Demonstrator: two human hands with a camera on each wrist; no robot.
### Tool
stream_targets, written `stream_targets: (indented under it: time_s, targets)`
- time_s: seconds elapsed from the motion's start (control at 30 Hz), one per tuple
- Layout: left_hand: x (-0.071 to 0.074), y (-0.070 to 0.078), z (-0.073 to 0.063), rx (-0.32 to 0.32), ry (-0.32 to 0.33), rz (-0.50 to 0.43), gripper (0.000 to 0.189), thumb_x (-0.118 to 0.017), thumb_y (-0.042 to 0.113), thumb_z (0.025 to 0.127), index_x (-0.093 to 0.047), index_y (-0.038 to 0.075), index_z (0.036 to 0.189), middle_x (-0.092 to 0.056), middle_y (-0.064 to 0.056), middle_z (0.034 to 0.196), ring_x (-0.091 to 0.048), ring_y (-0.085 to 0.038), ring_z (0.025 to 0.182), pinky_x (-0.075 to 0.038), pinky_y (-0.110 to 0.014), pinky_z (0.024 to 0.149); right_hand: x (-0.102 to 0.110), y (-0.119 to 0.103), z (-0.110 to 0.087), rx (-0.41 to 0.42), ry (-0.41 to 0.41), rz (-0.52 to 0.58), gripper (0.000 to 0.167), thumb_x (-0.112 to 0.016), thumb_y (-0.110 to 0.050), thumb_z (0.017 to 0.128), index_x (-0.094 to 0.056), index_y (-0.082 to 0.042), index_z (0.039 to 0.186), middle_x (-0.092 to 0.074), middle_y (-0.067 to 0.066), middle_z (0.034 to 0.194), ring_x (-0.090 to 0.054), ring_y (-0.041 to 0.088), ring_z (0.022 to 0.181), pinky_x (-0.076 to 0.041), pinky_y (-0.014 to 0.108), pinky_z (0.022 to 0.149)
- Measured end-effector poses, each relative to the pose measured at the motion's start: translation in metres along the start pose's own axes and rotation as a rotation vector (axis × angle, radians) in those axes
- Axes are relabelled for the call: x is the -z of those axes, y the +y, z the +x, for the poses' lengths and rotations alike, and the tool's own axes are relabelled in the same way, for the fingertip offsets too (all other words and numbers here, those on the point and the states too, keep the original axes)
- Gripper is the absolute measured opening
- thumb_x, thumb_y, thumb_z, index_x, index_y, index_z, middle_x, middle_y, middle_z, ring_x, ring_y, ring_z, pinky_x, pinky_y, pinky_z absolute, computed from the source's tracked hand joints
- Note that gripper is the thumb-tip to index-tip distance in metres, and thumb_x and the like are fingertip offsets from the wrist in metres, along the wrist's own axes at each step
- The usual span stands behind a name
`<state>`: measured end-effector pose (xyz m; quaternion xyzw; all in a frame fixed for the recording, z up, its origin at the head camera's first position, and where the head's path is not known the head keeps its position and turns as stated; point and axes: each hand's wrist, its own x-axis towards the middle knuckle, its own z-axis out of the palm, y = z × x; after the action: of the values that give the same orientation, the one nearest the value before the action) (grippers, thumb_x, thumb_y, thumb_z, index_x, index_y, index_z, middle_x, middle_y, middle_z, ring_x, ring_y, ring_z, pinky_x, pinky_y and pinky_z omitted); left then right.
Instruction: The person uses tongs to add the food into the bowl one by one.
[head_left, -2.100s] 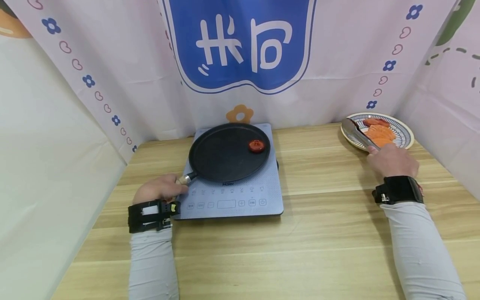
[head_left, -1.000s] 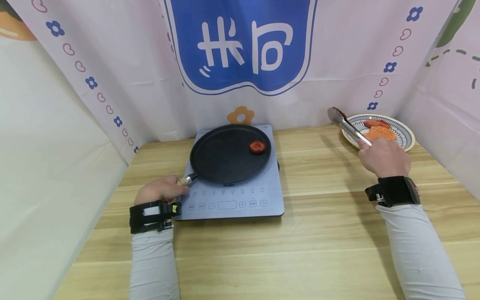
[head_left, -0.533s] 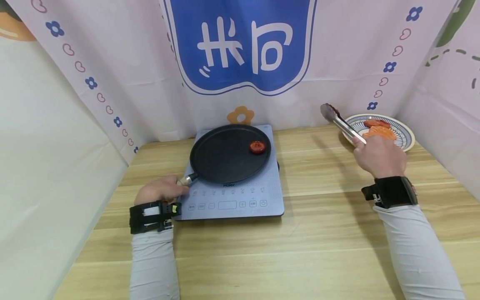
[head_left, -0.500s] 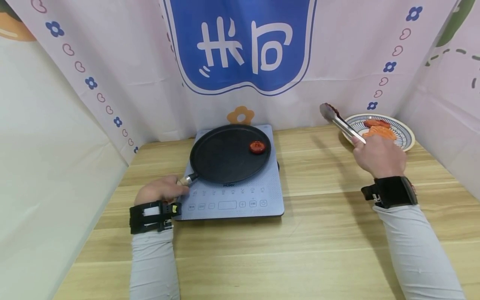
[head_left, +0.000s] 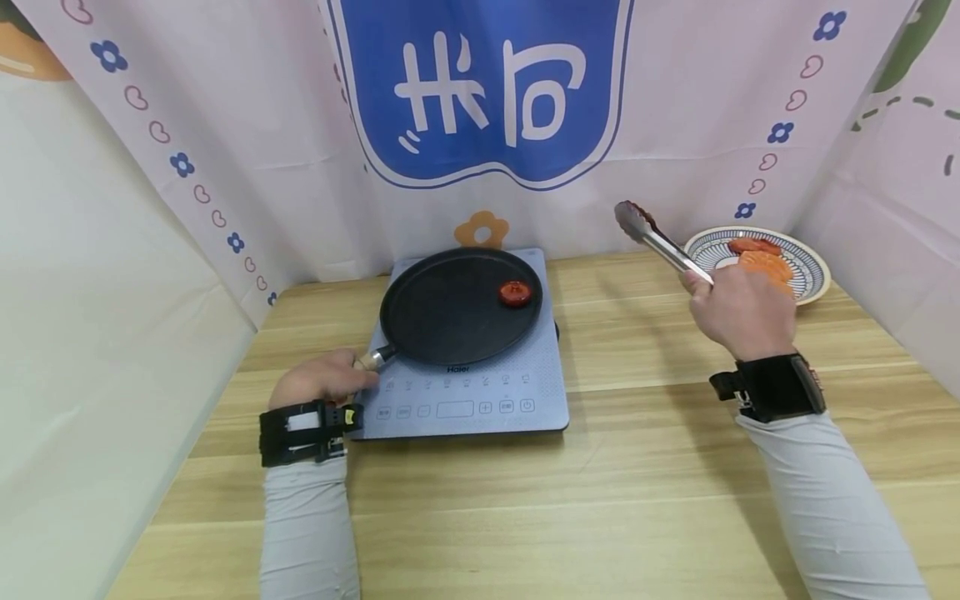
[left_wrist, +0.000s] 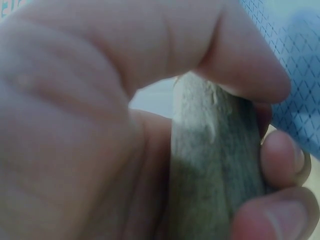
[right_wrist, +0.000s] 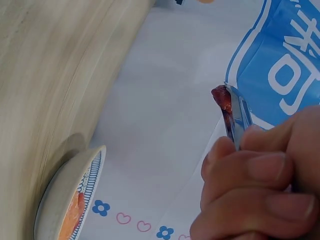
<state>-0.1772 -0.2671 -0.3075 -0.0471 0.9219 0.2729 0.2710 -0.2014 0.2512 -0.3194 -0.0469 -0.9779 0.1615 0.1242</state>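
Note:
My left hand (head_left: 322, 379) grips the wooden handle (left_wrist: 215, 165) of a flat black frying pan (head_left: 450, 312), fingers curled round it in the left wrist view. One round, glossy red slice (head_left: 514, 293) lies at the pan's right side. In my right hand (head_left: 742, 312) are metal tongs (head_left: 663, 246), raised above the table between pan and plate. Their tips pinch a dark red, shiny food piece (right_wrist: 222, 99), mostly hidden by the tongs in the head view. Behind that hand, a blue-patterned plate (head_left: 813, 271) carries red pieces (head_left: 753, 245) and orange slices (head_left: 765, 265).
Under the pan is a light-blue induction cooktop (head_left: 472, 423) with touch controls along its front. The wooden table (head_left: 600, 500) extends in front and to the right. A white cloth (head_left: 262, 200) with a blue emblem hangs directly behind the cooktop and plate.
My right hand has lifted the tongs with the dark red piece off the plate and moved them left. The left hand and pan have stayed in place.

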Motion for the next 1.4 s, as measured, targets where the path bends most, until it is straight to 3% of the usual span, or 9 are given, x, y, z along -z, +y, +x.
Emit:
stream_targets:
  time_s: [0.4,1.07,1.4]
  targets:
    - [0.002,-0.001,0.001,-0.007,-0.004,-0.003,0.029,-0.057,0.024,0.103,-0.053,-0.002,0.115,-0.054,-0.001,0.076,-0.050,-0.013,0.063,-0.043,-0.025,0.057,0.000,-0.014,-0.004,0.013,-0.035,0.022,0.067,-0.038,-0.058,0.109,-0.060,-0.003,0.078,-0.055,0.018,0.072,-0.057,0.038,0.065,-0.040,0.045,0.048]
    - [0.001,-0.003,0.001,-0.007,0.010,0.028,0.029,-0.058,0.027,0.103,-0.055,0.000,0.113,-0.054,-0.001,0.074,-0.050,-0.014,0.061,-0.042,-0.026,0.057,0.001,-0.028,-0.009,0.082,-0.112,0.023,0.069,-0.033,-0.062,0.109,-0.062,-0.005,0.084,-0.059,0.019,0.078,-0.059,0.039,0.071,-0.041,0.046,0.052]
    - [0.001,-0.002,0.000,-0.002,0.013,0.031,0.029,-0.058,0.027,0.103,-0.055,0.000,0.113,-0.054,-0.001,0.074,-0.050,-0.014,0.062,-0.042,-0.027,0.057,-0.003,-0.035,-0.011,0.101,-0.134,0.028,0.067,-0.035,-0.061,0.109,-0.062,-0.007,0.079,-0.060,0.016,0.077,-0.060,0.036,0.071,-0.041,0.043,0.052]
